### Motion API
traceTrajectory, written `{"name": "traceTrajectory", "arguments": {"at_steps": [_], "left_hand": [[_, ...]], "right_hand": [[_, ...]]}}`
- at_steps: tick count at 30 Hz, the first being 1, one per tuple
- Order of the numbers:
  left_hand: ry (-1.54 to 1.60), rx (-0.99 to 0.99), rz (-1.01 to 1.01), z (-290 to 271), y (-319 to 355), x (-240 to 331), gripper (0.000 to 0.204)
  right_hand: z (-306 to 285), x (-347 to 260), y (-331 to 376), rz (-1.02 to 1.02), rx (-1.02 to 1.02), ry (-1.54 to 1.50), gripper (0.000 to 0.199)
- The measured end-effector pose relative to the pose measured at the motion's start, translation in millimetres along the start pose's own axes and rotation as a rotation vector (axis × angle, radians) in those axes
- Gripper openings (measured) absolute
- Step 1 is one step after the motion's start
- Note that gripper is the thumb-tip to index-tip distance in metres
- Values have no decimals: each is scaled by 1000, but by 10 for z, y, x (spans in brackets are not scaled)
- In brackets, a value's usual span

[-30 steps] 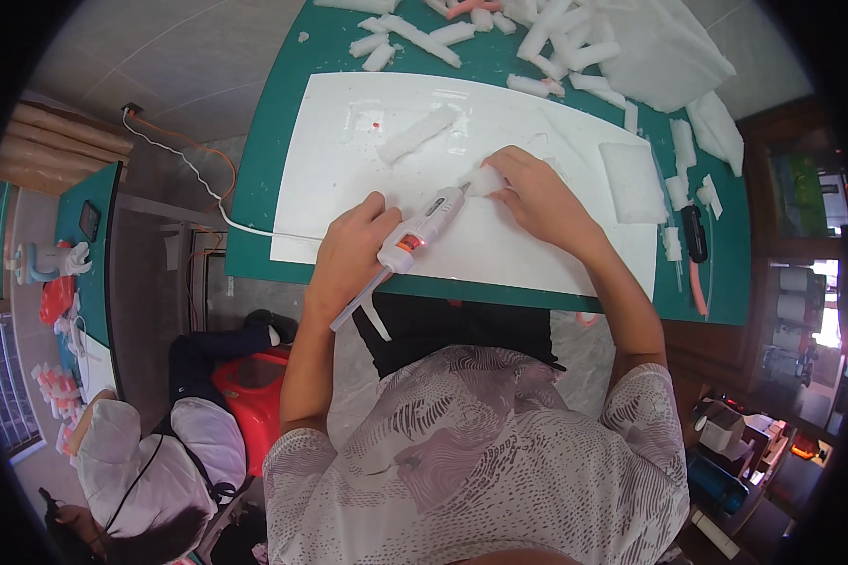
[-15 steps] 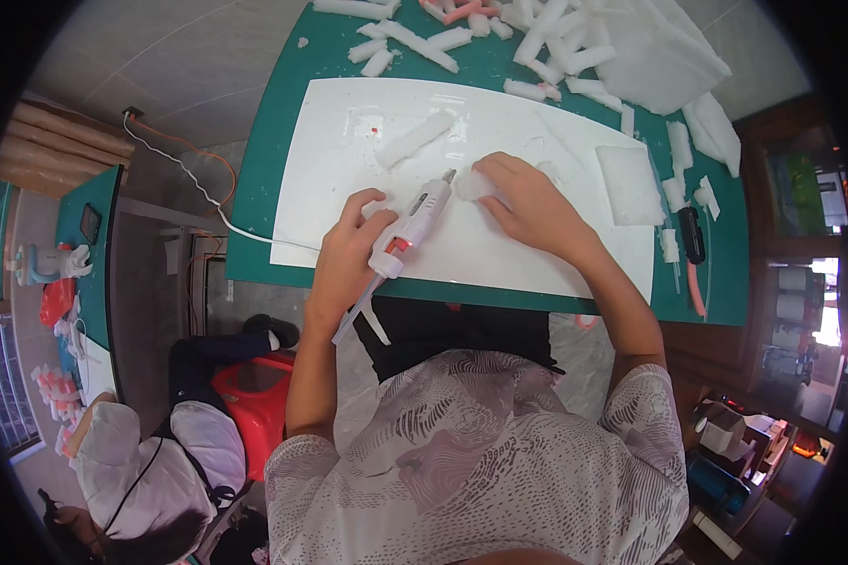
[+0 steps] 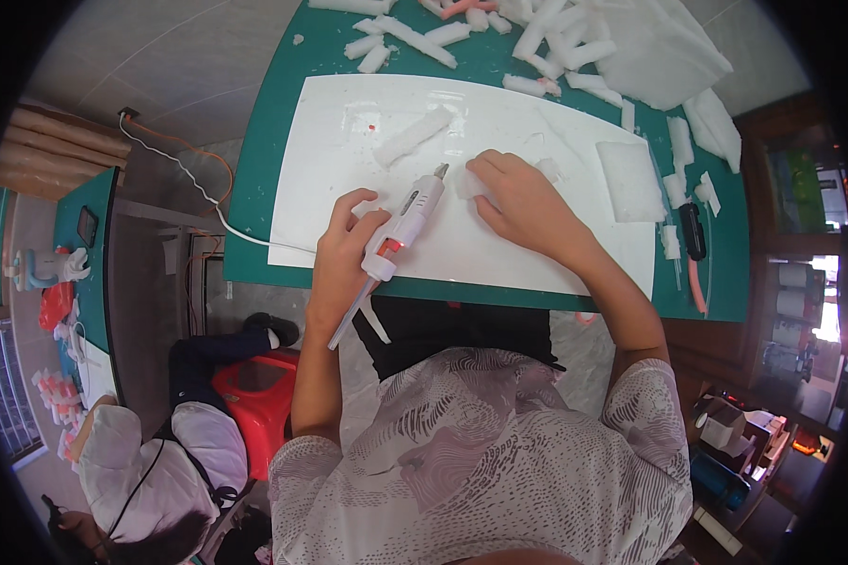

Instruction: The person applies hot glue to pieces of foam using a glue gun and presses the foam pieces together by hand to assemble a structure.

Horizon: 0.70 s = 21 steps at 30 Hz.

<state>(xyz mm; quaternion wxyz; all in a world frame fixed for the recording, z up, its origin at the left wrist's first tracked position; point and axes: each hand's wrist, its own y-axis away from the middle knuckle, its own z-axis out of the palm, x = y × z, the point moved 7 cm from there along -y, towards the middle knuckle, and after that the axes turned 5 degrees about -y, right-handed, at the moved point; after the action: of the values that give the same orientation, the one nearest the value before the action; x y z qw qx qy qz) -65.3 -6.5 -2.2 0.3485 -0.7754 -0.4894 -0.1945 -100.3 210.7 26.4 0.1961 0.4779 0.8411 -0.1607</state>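
In my left hand (image 3: 341, 247) is a white hot glue gun (image 3: 413, 212) with an orange-red trigger; the fingers curl round its handle, which they mostly hide. A clear glue stick (image 3: 350, 311) juts from its rear over the table's near edge. The metal nozzle points away, just left of my right hand (image 3: 528, 207). That hand is closed on a small white foam piece (image 3: 468, 181), partly hidden by the fingers. Beyond the nozzle, a white foam strip (image 3: 413, 137) lies on the white board (image 3: 330, 113).
On the green table (image 3: 264, 169), several foam strips (image 3: 419, 42) and large white sheets (image 3: 650, 56) lie at the back. A foam rectangle (image 3: 629, 182) and black-and-pink pliers (image 3: 693, 235) are at right. A white cord (image 3: 254, 235) crosses the left edge. Another person (image 3: 151, 461) sits at left.
The glue gun has tilted slightly more upright and shifted a little left. My right hand has moved slightly left with the foam piece.
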Motion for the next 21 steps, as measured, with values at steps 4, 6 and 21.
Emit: {"name": "traceTrajectory", "arguments": {"at_steps": [4, 6, 21], "left_hand": [[12, -25, 28, 17, -11, 0, 34], [75, 18, 63, 14, 7, -20, 38], [152, 71, 85, 5, 59, -115, 36]], "right_hand": [[25, 6, 8, -28, 40, 30, 31], [-2, -27, 8, -73, 90, 35, 24], [41, -9, -35, 3, 2, 53, 35]]}}
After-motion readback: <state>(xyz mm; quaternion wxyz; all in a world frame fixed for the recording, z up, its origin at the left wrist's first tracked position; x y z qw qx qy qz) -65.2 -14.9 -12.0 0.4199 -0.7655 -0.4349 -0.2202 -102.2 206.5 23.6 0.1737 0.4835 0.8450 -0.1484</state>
